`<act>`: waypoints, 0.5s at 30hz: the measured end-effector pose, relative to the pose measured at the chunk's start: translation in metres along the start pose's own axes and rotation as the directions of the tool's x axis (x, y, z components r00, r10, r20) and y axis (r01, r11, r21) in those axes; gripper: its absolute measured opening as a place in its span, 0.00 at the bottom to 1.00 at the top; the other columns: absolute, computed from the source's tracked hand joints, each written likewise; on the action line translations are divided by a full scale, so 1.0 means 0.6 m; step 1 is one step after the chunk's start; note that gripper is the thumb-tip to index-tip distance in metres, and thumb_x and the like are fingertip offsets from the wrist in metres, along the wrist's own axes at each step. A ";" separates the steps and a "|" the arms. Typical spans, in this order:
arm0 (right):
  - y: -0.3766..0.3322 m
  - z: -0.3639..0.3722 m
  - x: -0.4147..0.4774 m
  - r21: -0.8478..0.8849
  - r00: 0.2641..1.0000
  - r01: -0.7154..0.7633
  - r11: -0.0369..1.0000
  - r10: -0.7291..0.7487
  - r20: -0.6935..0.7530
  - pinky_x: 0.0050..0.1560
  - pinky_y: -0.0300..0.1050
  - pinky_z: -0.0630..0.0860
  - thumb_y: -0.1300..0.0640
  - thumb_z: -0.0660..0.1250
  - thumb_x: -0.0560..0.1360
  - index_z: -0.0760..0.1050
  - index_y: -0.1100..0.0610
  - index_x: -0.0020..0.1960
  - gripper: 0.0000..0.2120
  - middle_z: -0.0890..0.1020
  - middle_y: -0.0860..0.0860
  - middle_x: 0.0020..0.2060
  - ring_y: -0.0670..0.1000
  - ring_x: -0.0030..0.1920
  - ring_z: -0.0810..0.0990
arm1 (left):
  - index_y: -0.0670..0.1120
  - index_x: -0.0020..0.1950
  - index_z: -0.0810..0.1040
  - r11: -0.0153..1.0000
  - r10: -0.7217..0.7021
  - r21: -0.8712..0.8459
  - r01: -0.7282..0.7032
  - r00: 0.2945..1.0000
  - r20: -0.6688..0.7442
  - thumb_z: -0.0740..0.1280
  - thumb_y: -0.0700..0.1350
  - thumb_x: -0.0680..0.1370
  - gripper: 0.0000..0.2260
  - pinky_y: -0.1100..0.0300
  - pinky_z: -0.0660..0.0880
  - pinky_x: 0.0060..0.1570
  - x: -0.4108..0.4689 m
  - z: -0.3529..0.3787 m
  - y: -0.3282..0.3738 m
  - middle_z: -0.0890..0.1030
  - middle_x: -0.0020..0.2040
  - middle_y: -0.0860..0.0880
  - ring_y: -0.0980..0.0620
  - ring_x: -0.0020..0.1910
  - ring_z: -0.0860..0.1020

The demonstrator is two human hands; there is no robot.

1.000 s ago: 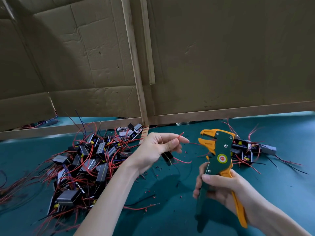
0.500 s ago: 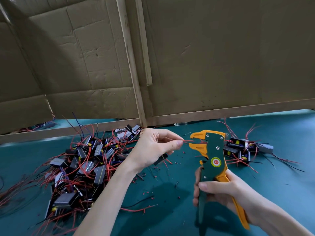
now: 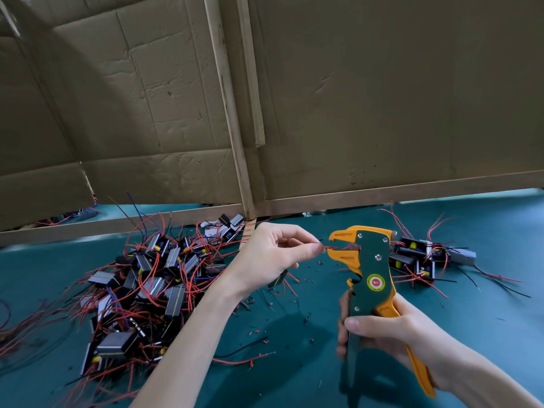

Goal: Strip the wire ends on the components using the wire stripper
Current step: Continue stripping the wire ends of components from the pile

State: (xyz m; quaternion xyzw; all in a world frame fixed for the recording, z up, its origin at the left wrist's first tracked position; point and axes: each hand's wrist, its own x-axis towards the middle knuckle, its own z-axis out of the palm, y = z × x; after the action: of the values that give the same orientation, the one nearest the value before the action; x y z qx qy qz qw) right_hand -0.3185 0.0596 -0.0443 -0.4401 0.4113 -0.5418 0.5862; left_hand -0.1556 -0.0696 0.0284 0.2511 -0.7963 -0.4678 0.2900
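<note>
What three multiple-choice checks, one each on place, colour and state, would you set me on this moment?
1. Where does the larger pile of components lie, relative to the left hand?
A) to its left
B) to its right
C) directly beneath it

2. What colour is the wire that the left hand pinches, its end between the jaws of the wire stripper?
A) blue
B) yellow
C) red

3. What is the right hand doing?
A) gripping the stripper's handles
B) hanging open and empty
C) pinching the wire

Answers:
1 A: the pile spreads out left of the left hand and forearm.
2 C: a red strand runs from the fingertips into the jaws.
3 A: its fingers and thumb curl round the handles.
</note>
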 end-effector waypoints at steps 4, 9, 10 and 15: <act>0.000 0.001 -0.002 -0.024 1.000 -0.016 1.000 0.016 -0.013 0.40 0.51 0.80 0.53 0.85 0.54 0.80 0.61 0.40 0.22 0.79 0.66 0.36 0.65 0.38 0.80 | 0.45 0.42 0.84 1.000 -0.002 -0.003 0.002 1.000 0.024 0.72 0.42 0.74 0.02 0.62 0.70 0.38 -0.001 -0.003 0.002 0.79 0.37 0.46 0.56 0.35 0.72; -0.003 0.005 -0.004 -0.057 1.000 -0.020 0.998 0.018 -0.022 0.38 0.49 0.79 0.50 0.85 0.55 0.81 0.58 0.39 0.21 0.79 0.65 0.35 0.64 0.36 0.81 | 0.46 0.42 0.84 1.000 0.000 -0.004 0.000 0.999 0.048 0.71 0.41 0.75 0.03 0.64 0.72 0.38 -0.003 -0.002 0.003 0.80 0.37 0.48 0.58 0.34 0.73; -0.003 0.006 -0.004 -0.057 0.999 -0.018 0.998 0.017 -0.034 0.38 0.49 0.79 0.49 0.85 0.54 0.81 0.57 0.39 0.21 0.79 0.65 0.34 0.64 0.35 0.80 | 0.46 0.42 0.84 1.000 -0.001 -0.004 0.001 0.999 0.050 0.71 0.41 0.75 0.03 0.64 0.73 0.38 -0.003 -0.003 0.003 0.80 0.37 0.48 0.59 0.34 0.73; -0.002 0.016 -0.008 -0.082 0.996 -0.022 0.996 0.014 -0.092 0.32 0.48 0.77 0.51 0.84 0.55 0.79 0.58 0.36 0.18 0.77 0.65 0.29 0.60 0.28 0.78 | 0.45 0.42 0.84 1.000 -0.007 -0.002 0.007 0.998 0.057 0.71 0.42 0.75 0.03 0.67 0.73 0.37 -0.005 -0.004 0.006 0.80 0.36 0.53 0.61 0.33 0.74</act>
State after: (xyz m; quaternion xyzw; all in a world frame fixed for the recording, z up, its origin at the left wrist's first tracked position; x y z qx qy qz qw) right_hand -0.3101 0.0650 -0.0406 -0.4350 0.4640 -0.5385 0.5528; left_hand -0.1524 -0.0677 0.0320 0.2401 -0.8028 -0.4766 0.2660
